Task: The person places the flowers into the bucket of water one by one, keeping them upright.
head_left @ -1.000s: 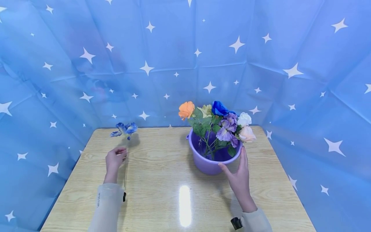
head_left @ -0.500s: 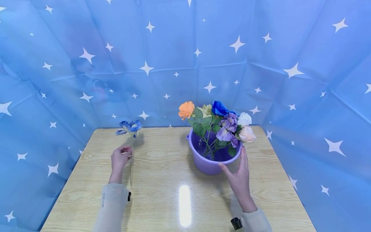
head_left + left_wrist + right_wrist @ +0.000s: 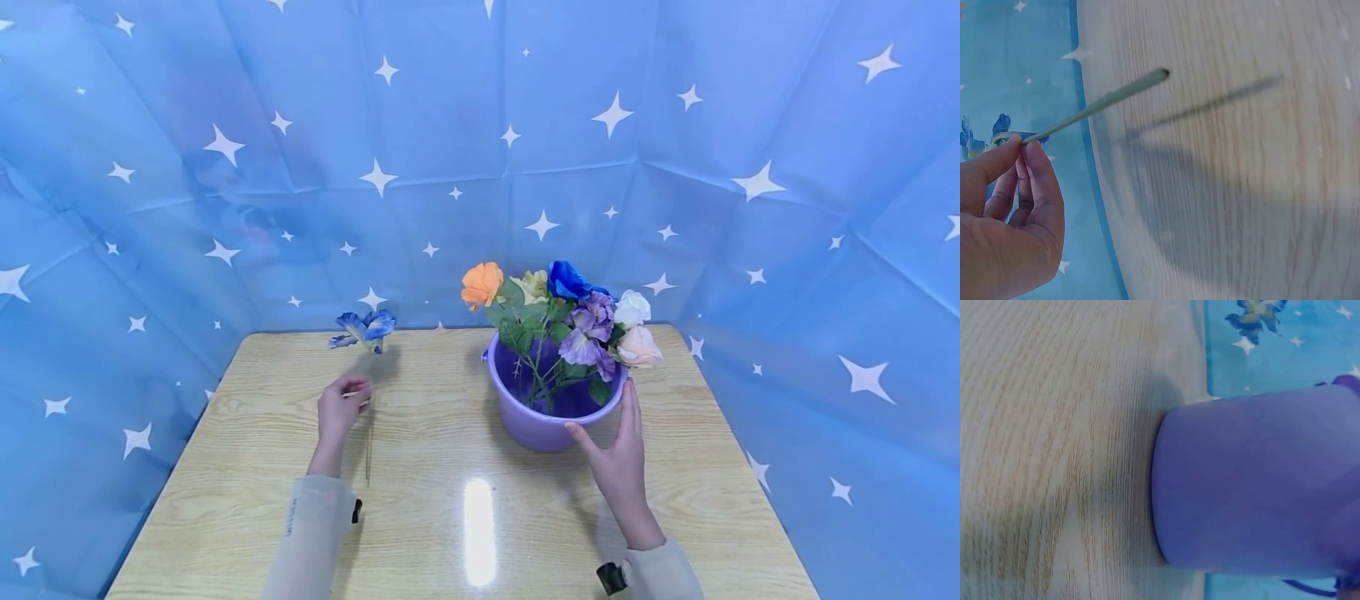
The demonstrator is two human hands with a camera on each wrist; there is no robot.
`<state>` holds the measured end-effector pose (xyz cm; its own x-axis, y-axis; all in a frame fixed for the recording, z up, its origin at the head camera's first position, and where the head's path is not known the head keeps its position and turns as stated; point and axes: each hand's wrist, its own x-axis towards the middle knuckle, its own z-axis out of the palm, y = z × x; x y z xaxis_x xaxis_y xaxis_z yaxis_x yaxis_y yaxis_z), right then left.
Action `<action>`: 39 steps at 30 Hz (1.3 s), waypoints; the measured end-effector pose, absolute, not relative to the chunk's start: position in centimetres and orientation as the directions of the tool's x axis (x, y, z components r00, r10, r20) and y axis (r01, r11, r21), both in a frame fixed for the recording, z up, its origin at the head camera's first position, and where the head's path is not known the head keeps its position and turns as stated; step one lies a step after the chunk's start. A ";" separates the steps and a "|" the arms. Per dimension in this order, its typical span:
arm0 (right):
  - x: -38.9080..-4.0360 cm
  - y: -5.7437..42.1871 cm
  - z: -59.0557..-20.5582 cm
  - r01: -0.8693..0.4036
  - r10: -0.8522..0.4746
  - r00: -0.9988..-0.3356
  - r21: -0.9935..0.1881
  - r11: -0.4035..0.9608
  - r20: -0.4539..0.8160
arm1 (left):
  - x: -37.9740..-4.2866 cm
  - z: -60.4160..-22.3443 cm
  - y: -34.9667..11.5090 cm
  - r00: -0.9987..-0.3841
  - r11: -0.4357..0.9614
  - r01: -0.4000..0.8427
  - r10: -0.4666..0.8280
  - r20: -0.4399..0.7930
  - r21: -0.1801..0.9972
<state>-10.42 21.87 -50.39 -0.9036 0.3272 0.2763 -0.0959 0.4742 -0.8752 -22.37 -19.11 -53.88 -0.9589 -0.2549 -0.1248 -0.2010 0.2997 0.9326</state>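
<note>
My left hand pinches the thin stem of a blue iris between thumb and fingertips, holding it above the left part of the table. Its bloom points away from me; in the left wrist view the green stem reaches out toward the camera, its cut end free. At right, my right hand rests against the outside of a purple bucket, thumb and fairly straight fingers spread at its near right rim. In the right wrist view the bucket wall covers much of the picture and almost all of the hand is out of sight.
Several artificial flowers stand in the bucket: an orange rose, a blue rose, a purple flower, pale ones at right. The wooden table ends at a blue starry curtain.
My left hand has carried the iris to the right across the table, toward the bucket. My right hand, the bucket and its flowers have stayed where they were.
</note>
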 end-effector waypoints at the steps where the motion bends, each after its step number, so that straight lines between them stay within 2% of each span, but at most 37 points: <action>1: -10.4 21.9 -50.3 -0.096 0.327 -0.904 -0.876 0.473 0.276 | -22.4 -53.9 -18.8 -0.960 0.297 -0.197 -0.251 -0.123 0.934; 7: -10.4 21.9 -50.3 -0.098 0.327 -0.903 -0.875 0.474 0.279 | -22.7 -54.0 -17.3 -0.964 0.270 -0.183 -0.237 -0.119 0.945; 21: -10.4 21.8 -50.4 -0.101 0.329 -0.901 -0.875 0.473 0.282 | -23.2 -52.6 -13.7 -0.970 0.086 -0.144 -0.208 -0.123 0.986; 39: -10.4 21.8 -50.5 -0.106 0.333 -0.896 -0.871 0.479 0.292 | -24.0 -48.2 -11.0 -0.985 -0.081 -0.030 -0.167 -0.043 0.996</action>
